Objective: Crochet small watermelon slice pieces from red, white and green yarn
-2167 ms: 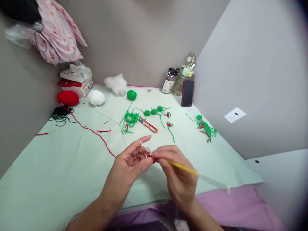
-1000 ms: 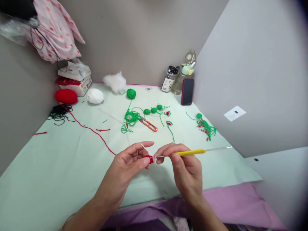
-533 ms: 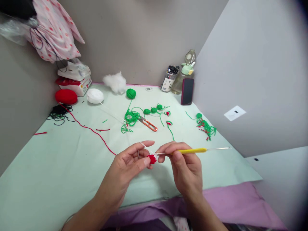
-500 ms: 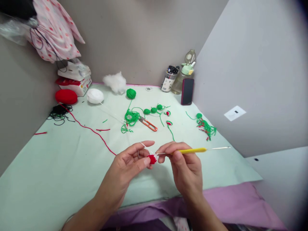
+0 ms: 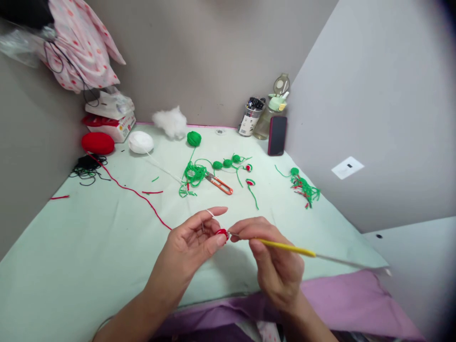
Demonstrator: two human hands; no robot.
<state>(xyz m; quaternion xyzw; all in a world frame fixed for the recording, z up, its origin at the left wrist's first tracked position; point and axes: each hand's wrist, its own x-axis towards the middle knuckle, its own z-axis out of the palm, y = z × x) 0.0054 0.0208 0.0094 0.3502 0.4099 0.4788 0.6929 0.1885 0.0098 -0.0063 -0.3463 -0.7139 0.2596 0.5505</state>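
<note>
My left hand [image 5: 194, 242] pinches a small red crochet piece [image 5: 223, 233] between thumb and fingers, its index finger stretched out with white yarn looped over it. In my right hand [image 5: 274, 259] is a crochet hook with a yellow handle [image 5: 288, 247]; its thin metal tip meets the right edge of the red piece. Whether the tip is inside a stitch I cannot tell. The hook's other metal end points down to the right. Red yarn [image 5: 153, 207] runs across the table towards my left hand from a red ball of yarn [image 5: 98, 143].
Behind the hands lie orange thread snips [image 5: 223, 185], tangled green yarn [image 5: 195, 175], a green ball [image 5: 194, 138], a white ball [image 5: 141, 142] and small green crochet pieces [image 5: 227, 163]. White stuffing [image 5: 171, 122], a phone [image 5: 277, 136] and a bottle [image 5: 265, 121] stand farther back. Green scraps [image 5: 308, 190] lie right.
The hook's handle end has swung down to the right, and my right hand has turned with it. The red piece has tilted in my left fingers, so less of its white edge shows.
</note>
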